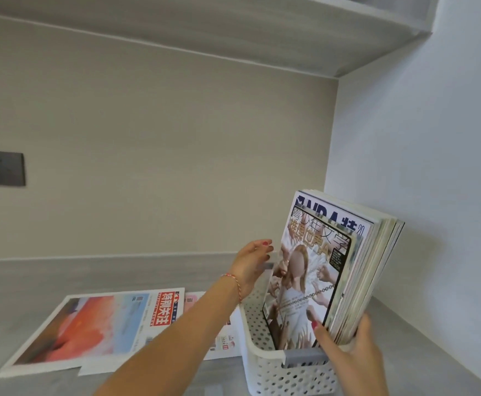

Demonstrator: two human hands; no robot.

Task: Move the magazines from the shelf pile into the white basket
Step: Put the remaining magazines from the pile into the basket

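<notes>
Wall plate: a dark grey square switch plate [3, 168] is sitting on the beige back wall at far left.
Shelf pile: glossy flat magazines with an orange-red cover on top [90, 330] are lying on the grey shelf surface [19, 284], left of the basket; at least 2 are showing, the lower ones peeking out at the edges.
Left hand: the left hand [252, 264] is reaching over the basket's far rim, fingers loosely extended and touching the front cover's left edge, gripping nothing.
Basket: the white perforated plastic basket with a grey handle [265, 364] is standing right of the pile.
Standing magazines: an upright batch of glossy magazines [319, 270] is resting inside the basket, leaning right.
Right hand: the right hand [348, 347] is gripping the batch's lower corner, thumb on the front cover.
Handling: judged slick, floppy singly, heavy together; best held at the spine or bottom edge with support from both sides.
Hidden: the batch's lower edge, the basket floor and the pile's count are hard to make out.
</notes>
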